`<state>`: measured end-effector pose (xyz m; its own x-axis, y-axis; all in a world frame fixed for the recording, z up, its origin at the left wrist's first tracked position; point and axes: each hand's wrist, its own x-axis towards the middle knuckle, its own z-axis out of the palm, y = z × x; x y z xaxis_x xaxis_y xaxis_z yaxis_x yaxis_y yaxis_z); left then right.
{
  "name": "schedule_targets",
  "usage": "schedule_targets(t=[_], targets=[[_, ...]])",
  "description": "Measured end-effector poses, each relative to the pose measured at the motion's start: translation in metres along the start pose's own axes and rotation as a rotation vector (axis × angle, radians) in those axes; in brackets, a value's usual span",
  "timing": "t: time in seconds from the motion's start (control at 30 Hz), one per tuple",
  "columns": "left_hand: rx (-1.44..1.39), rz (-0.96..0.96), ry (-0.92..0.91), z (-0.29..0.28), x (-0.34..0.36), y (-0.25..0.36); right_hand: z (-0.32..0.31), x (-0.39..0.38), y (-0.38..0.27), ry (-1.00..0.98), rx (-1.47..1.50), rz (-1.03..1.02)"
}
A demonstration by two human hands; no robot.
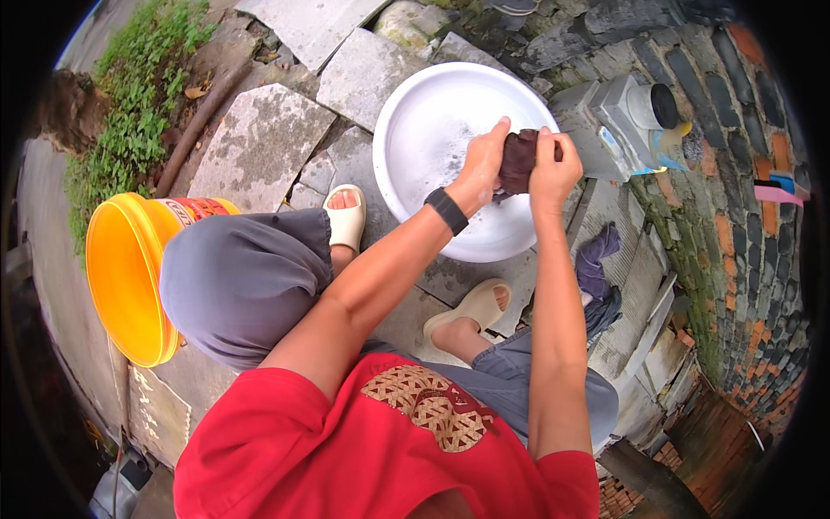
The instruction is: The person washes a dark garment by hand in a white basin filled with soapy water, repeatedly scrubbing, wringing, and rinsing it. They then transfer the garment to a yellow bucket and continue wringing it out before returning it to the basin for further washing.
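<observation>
Dark cloth [519, 162] is bunched up in the left hand [486, 163] and right hand [554, 169], both curled round it, over the white basin [411, 125]. Some fingers are hidden. Left of the hands, a grey knee [233, 290] partly covers a yellow bucket [121, 272] and its printed red label [199, 208].
</observation>
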<state>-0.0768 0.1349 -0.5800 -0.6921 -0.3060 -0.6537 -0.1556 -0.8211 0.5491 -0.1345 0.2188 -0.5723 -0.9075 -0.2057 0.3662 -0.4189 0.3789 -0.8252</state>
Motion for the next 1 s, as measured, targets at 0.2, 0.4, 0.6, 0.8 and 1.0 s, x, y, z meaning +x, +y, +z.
schedule_targets(t=[0.2,0.4,0.6,0.8,1.0], targets=[[0.144,0.154,-0.370,0.007,-0.021,0.056,-0.037,0.023,0.041,-0.227,0.220,0.288],[0.256,0.148,-0.490,0.031,-0.036,0.076,-0.054,0.028,-0.035,-0.634,0.664,0.088],[0.752,0.203,-0.522,0.036,-0.027,0.104,-0.062,0.034,-0.011,-0.358,0.794,0.380],[0.611,0.157,-0.610,0.009,-0.030,0.063,-0.055,0.028,-0.009,-0.274,1.171,0.571],[0.495,0.227,-0.704,0.003,-0.033,0.050,-0.061,0.021,-0.004,-0.530,0.412,0.393]])
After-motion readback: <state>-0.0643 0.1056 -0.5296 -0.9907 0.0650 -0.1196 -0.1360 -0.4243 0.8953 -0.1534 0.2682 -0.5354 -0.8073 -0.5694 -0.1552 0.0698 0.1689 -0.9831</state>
